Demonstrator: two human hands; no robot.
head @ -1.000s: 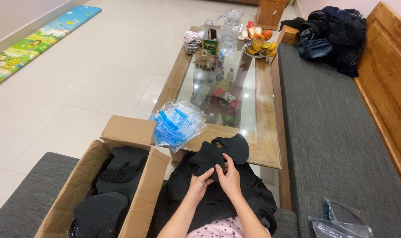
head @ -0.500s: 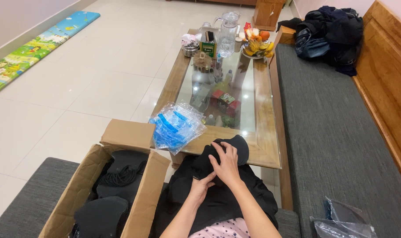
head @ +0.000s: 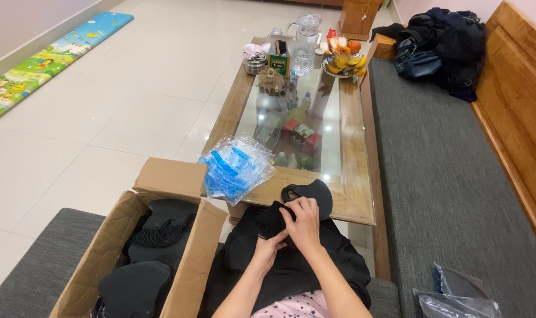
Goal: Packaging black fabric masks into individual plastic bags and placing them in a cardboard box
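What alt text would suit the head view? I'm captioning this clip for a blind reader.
Seen from above, a person's left hand and right hand pinch a small black fabric piece over a black cloth pile in their lap. An open cardboard box of black items stands to the left, a stack of clear blue-printed bags on the glass-topped table ahead.

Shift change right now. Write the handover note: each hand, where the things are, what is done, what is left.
Left hand: grip on a black fabric piece from below, over the lap.
Right hand: fingers pinch the same piece from above.
Another black piece lies on the glass table edge, beside a stack of clear plastic bags.
Done: cardboard box at left holds black pieces.
Left: a black fabric pile on the lap.
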